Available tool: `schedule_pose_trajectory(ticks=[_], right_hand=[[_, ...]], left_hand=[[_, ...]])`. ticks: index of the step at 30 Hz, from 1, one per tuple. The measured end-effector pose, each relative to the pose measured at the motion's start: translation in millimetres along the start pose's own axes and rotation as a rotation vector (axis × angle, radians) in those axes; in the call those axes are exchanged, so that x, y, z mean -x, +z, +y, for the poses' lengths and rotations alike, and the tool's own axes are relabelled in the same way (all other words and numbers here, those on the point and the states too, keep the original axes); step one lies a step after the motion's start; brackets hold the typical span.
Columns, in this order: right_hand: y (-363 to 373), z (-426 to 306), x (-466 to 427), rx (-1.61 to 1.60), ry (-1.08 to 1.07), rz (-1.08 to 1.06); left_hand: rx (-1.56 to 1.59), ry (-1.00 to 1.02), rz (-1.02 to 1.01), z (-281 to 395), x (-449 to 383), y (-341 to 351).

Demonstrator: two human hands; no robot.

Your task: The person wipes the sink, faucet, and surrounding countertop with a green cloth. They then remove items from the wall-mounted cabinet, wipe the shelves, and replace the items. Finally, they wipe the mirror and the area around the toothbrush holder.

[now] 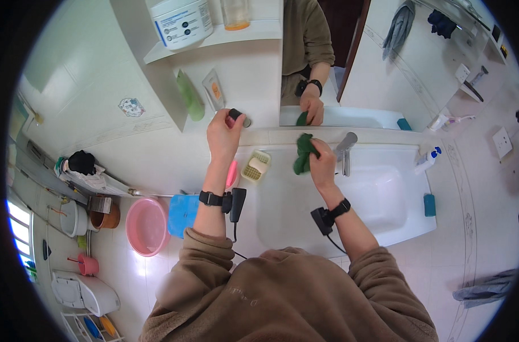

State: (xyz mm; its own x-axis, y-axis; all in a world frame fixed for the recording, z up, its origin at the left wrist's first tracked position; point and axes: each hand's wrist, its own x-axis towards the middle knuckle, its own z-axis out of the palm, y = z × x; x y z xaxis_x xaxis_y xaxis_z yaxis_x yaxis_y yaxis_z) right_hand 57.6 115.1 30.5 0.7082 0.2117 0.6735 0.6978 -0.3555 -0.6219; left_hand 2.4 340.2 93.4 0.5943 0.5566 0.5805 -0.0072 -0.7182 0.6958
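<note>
My left hand (224,136) pinches a small dark-capped container (238,116) at the lower shelf, in front of a white tube with an orange mark (214,89). Whether the container still touches the shelf I cannot tell. A green tube (190,97) stands to its left. In my right hand (323,164) is a crumpled dark green cloth (304,154), held over the back rim of the white washbasin (293,205), just left of the chrome faucet (346,149). Between my hands, a pale green soap dish (256,166) holds a bar of soap (258,165).
A white tub (182,23) and a bottle (235,15) stand on the upper shelf. The mirror (349,64) rises behind the basin. A pump bottle (428,159) and teal block (429,205) sit along its right side. A pink basin (147,226) and blue stool (183,216) are at left.
</note>
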Motion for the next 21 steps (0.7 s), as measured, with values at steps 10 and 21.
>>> schedule_pose_trajectory(ticks=[10, 21], right_hand=[[27, 11, -18, -0.092, -0.219, 0.08], [-56, 46, 5, -1.032, 0.793, 0.07]], left_hand=[[-0.117, 0.215, -0.083, 7, -20, 53], [0.046, 0.099, 0.011, 20, -8, 63]])
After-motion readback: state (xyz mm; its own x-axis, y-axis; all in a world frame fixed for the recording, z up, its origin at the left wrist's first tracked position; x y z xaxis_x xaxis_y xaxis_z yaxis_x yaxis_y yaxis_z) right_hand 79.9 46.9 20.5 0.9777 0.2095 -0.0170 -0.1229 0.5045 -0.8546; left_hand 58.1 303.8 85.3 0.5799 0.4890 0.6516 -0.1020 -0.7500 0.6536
